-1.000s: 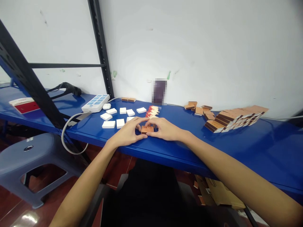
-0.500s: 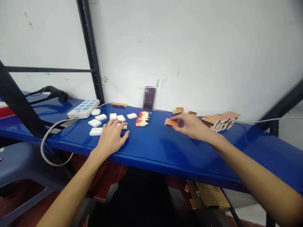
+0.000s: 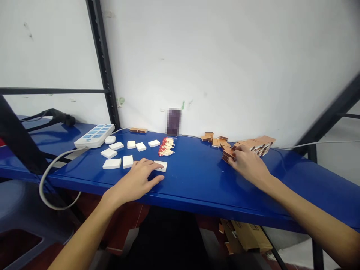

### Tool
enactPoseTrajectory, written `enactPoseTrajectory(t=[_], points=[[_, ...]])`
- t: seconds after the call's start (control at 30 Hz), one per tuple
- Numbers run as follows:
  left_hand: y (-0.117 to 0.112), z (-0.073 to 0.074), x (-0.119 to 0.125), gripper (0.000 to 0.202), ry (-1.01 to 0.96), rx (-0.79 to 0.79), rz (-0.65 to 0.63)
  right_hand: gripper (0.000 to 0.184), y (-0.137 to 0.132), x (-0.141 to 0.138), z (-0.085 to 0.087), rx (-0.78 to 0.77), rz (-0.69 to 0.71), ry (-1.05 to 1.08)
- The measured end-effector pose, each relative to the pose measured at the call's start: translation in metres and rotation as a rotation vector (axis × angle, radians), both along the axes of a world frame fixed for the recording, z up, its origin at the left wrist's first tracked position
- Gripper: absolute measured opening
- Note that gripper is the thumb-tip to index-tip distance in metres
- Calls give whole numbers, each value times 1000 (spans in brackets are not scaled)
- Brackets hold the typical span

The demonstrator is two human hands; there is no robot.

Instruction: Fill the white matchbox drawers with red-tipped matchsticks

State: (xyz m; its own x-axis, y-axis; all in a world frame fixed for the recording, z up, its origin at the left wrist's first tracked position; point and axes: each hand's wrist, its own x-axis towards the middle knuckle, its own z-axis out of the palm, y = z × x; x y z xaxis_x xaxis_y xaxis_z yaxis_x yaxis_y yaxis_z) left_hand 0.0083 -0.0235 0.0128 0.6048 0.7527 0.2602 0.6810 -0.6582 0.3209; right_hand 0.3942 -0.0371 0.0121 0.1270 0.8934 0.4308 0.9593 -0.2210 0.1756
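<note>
My left hand [image 3: 137,178] lies low over the table with its fingers stretched out, fingertips touching a small white block [image 3: 161,167] that looks like a matchbox tray. Several similar white blocks [image 3: 111,164] are spread to its left. Beyond them lies a pile of red-tipped matches [image 3: 167,146]. At the right, my right hand [image 3: 249,163] is closed on a brown matchbox [image 3: 228,153], at the near left end of a stack of matchboxes [image 3: 260,142]; its fingers partly hide the box. More loose matchboxes [image 3: 215,142] lie just behind.
A white power strip [image 3: 95,136] with a looping cable and a white earbud case [image 3: 110,140] are at the left of the blue table [image 3: 191,180]. Two matchboxes [image 3: 138,130] and a blurred dark rectangle [image 3: 173,122] are near the wall. A cardboard box [image 3: 250,236] sits below.
My right hand has carried the orange-brown matchbox rightward to the stack. My left hand has shifted right and nearer the table edge, with a white block at its fingertips.
</note>
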Motion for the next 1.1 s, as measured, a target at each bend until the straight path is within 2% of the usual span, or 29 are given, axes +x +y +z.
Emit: enactPoseTrajectory(t=[0.1, 0.23, 0.33, 0.43, 0.5, 0.6, 0.7, 0.83, 0.97, 1.1], points=[[1, 5, 7, 42, -20, 0, -14, 26, -3, -4, 4, 51, -9, -10], [8, 7, 11, 41, -51, 15, -40, 26, 12, -22, 12, 107, 120, -28], [11, 6, 9, 41, -77, -21, -35, 32, 51, -37, 20, -13, 132, 7], [11, 4, 4, 41, -111, -86, -46, 41, 100, -43, 30, -233, -27, 92], [9, 0, 1, 40, -132, -127, -75, 40, 127, -45, 32, -291, -85, 116], [7, -8, -2, 38, -153, -131, -105, 32, 145, -49, 25, -323, -112, 140], [6, -15, -3, 35, -171, -96, -99, 39, 133, -57, 10, -295, -98, 153], [5, -16, 0, 30, -166, -35, -123, 43, 97, -81, -1, -268, -29, 149], [5, -13, 4, 28, -163, 20, -146, 35, 73, -115, 5, -234, 192, 98], [11, -12, 4, 27, -182, 57, -123, 27, 77, -146, 12, -144, 462, 193]])
